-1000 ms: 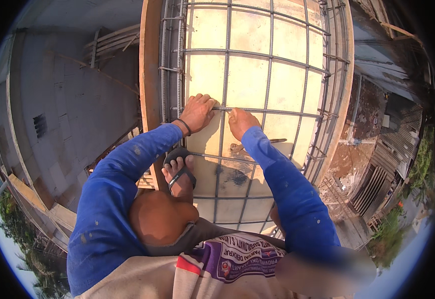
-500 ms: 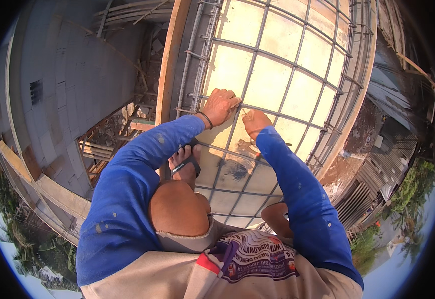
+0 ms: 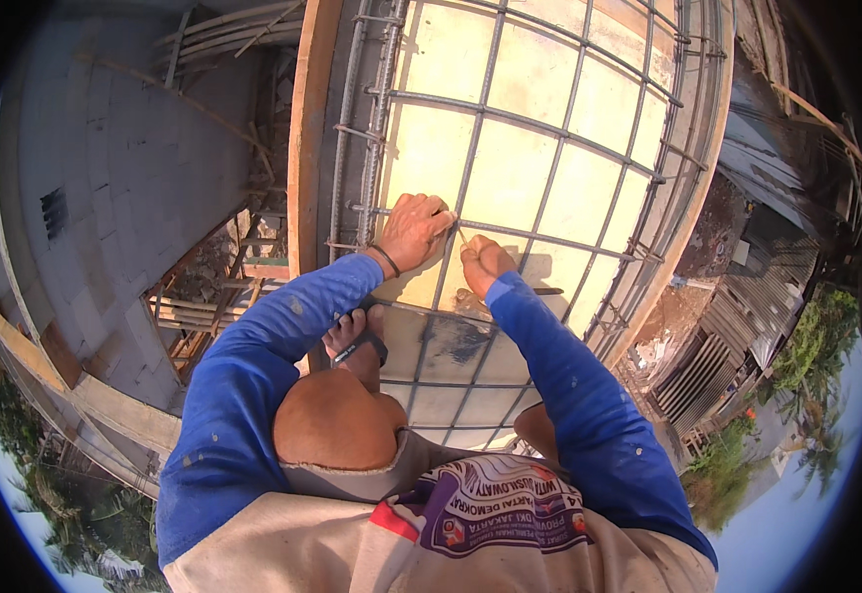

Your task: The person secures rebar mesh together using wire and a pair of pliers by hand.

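Steel rebar (image 3: 521,119) is laid as a grid over a pale yellow panel (image 3: 439,49). At a crossing near the middle, my left hand (image 3: 416,233) is closed with its fingertips against the bars; what it pinches is hidden. Just right of and below that crossing, my right hand (image 3: 485,263) is closed on a short, thin tie wire (image 3: 463,235) that runs up toward the bars. A slim dark tool end (image 3: 547,291) shows beside my right wrist; whether it is held or lying there, I cannot tell.
Wooden formwork boards (image 3: 307,128) edge the panel, with more rebar along both sides. My sandalled foot (image 3: 357,346) rests on the panel's left side. A dark wet-looking patch (image 3: 455,341) marks the panel. Lower ground drops away left, by a grey block wall (image 3: 115,198), and right, by corrugated sheets (image 3: 712,381).
The view has shifted, so the grid sits further left. Both hands stay at the same crossing, the right one turned slightly with the wire. An orange spot by my right forearm is now hidden.
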Demonstrator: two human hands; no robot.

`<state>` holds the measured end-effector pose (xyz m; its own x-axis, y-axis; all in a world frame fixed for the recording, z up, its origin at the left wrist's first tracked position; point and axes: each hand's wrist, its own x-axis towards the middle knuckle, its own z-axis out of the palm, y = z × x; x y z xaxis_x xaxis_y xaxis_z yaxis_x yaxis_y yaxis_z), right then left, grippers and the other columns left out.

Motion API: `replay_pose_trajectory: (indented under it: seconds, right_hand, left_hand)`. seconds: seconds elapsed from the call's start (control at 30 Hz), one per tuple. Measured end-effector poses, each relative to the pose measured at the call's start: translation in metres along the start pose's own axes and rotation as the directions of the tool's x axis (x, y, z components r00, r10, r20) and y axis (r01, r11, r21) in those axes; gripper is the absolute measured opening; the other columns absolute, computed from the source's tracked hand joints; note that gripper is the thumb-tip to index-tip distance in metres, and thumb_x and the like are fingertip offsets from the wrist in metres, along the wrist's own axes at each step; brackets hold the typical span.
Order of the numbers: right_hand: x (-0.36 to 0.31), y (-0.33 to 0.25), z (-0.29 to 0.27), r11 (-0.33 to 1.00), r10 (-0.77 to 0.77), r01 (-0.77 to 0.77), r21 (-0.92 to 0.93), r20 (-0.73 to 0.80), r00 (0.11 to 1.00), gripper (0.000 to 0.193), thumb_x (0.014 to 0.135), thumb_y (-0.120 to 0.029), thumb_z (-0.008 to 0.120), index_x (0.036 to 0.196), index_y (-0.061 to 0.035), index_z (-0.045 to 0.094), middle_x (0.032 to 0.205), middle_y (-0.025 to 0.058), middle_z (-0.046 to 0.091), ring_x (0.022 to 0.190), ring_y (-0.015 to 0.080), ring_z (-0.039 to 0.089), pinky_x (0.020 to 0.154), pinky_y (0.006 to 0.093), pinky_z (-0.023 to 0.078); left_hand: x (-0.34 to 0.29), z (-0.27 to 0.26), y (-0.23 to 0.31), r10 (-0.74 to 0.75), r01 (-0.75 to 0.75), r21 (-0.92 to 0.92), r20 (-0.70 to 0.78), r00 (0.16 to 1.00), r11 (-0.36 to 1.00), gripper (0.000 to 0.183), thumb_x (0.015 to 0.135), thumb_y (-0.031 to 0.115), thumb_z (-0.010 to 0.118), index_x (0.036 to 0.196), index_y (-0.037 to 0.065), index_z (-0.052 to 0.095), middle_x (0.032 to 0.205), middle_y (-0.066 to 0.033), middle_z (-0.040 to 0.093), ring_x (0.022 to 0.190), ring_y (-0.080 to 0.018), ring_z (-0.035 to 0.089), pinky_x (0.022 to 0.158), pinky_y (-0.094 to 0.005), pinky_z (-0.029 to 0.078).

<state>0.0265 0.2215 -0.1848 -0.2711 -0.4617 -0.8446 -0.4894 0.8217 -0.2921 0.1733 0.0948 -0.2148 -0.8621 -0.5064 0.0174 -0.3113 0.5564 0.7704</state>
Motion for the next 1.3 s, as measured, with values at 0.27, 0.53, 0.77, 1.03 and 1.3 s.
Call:
replay_pose_trajectory:
  seconds: [0.27, 0.53, 0.77, 1.03, 1.3]
  right_hand:
    - [-0.017, -0.022, -0.016, 0.983, -0.094, 0.086, -0.164, -0.038, 0.995, 0.033, 0.096, -0.029, 0.045, 0.096, -0.0013, 0.064, 0.095, 0.0237, 0.069, 0.092, 0.0412, 0.066, 0.086, 0.0485, 0.051]
    - [-0.009, -0.012, -0.008, 0.985, -0.139, 0.126, -0.12, -0.111, 0.984, 0.028, 0.096, -0.026, 0.048, 0.093, -0.0008, 0.06, 0.091, 0.0245, 0.067, 0.09, 0.0434, 0.064, 0.082, 0.0508, 0.049]
    - [-0.014, -0.015, -0.013, 0.981, -0.153, 0.134, -0.137, -0.136, 0.979, 0.027, 0.097, -0.027, 0.049, 0.093, -0.0019, 0.06, 0.083, 0.023, 0.067, 0.081, 0.044, 0.064, 0.08, 0.0518, 0.049]
    - [-0.022, -0.031, -0.038, 0.943, -0.238, 0.245, -0.225, 0.058, 0.97, 0.031, 0.098, -0.028, 0.047, 0.099, -0.001, 0.062, 0.084, 0.0192, 0.07, 0.084, 0.0366, 0.068, 0.084, 0.0477, 0.05]
    - [0.009, -0.06, -0.072, 0.818, -0.308, 0.379, -0.432, 0.227, 0.924, 0.03, 0.101, -0.027, 0.043, 0.105, -0.0042, 0.062, 0.091, 0.0186, 0.071, 0.089, 0.0361, 0.068, 0.081, 0.0469, 0.053]
  left_hand:
    - [-0.003, 0.0, -0.002, 0.011, -0.011, -0.002, 0.018, 1.0, 1.0, 0.03, 0.078, 0.003, 0.066, 0.107, 0.01, 0.071, 0.096, -0.0048, 0.062, 0.09, -0.0231, 0.057, 0.082, -0.0381, 0.04]
    - [-0.002, 0.001, -0.006, 0.044, -0.046, 0.025, 0.06, 0.997, 0.999, 0.04, 0.07, -0.001, 0.067, 0.108, 0.011, 0.066, 0.1, -0.0047, 0.061, 0.092, -0.0248, 0.056, 0.081, -0.0389, 0.039]
    - [-0.001, -0.002, 0.001, -0.004, 0.001, 0.044, 0.066, 0.998, 0.999, 0.042, 0.069, -0.001, 0.067, 0.109, 0.011, 0.065, 0.1, -0.0057, 0.06, 0.092, -0.0254, 0.056, 0.081, -0.0391, 0.039]
    - [0.002, 0.005, -0.011, 0.084, -0.087, 0.032, 0.084, 0.993, 0.996, 0.044, 0.069, -0.001, 0.069, 0.111, 0.01, 0.067, 0.106, -0.0062, 0.064, 0.094, -0.0275, 0.058, 0.081, -0.0401, 0.043]
    - [-0.003, 0.003, -0.006, 0.06, -0.064, 0.058, 0.072, 0.996, 0.996, 0.03, 0.073, 0.004, 0.069, 0.102, 0.011, 0.069, 0.101, -0.0038, 0.063, 0.091, -0.0232, 0.057, 0.082, -0.0392, 0.039]
